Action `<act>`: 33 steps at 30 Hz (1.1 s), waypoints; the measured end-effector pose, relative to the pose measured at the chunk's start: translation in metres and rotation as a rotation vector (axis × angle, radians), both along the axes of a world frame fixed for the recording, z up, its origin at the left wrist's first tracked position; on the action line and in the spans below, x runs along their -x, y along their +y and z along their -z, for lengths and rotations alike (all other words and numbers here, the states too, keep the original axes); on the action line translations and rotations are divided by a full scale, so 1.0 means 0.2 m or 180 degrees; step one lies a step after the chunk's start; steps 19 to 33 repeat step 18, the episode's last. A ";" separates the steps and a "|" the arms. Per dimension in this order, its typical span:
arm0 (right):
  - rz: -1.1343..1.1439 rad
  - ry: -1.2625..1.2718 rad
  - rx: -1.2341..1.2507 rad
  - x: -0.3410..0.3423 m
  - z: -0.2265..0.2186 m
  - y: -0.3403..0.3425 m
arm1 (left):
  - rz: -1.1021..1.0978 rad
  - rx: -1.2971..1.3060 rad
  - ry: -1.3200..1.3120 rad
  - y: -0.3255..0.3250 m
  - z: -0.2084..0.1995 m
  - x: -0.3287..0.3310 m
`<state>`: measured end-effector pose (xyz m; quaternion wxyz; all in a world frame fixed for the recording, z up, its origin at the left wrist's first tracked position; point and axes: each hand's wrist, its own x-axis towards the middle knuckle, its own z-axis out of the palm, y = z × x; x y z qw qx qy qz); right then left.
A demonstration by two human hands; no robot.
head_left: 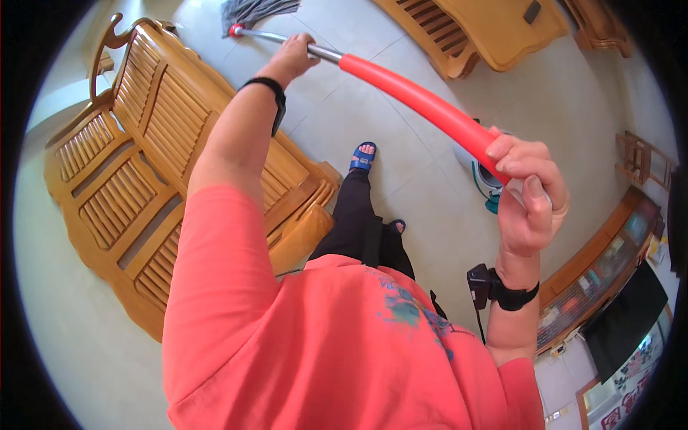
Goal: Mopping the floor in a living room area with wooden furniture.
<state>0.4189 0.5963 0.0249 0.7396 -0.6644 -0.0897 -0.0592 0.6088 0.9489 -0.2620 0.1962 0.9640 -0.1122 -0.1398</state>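
A mop (416,100) runs across the upper part of the head view, its pole bowed by the lens. My left hand (294,59) is wrapped round the bare silver section, near the mop's lower end. My right hand (532,185) grips the top of the red sleeve, fingers curled over it. At the far end, a red joint links the pole to grey strands (258,11) that rest on the tiled floor, cut off by the picture's upper edge. Behind the red sleeve and my right hand stands a round bucket-like thing with teal parts (492,203), mostly hidden.
A slatted wooden bench (147,183) takes up the left side. A wooden table (494,32) with a small dark object on it stands at the far right. Along the right are a small wooden stool (643,159), a long cabinet (595,276) and a black screen (625,322).
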 end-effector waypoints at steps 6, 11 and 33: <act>0.0285 0.0318 0.0165 0.44 -0.22 -0.32 | 0.0215 0.0089 0.0271 -0.32 -0.20 0.63; 0.0290 0.0394 0.0338 1.04 -0.44 -0.70 | 0.0340 0.0125 0.0569 -0.74 -0.36 1.32; 0.0882 0.0557 0.0554 2.10 -0.76 -1.27 | 0.1002 0.0658 0.0737 -1.47 -0.52 2.27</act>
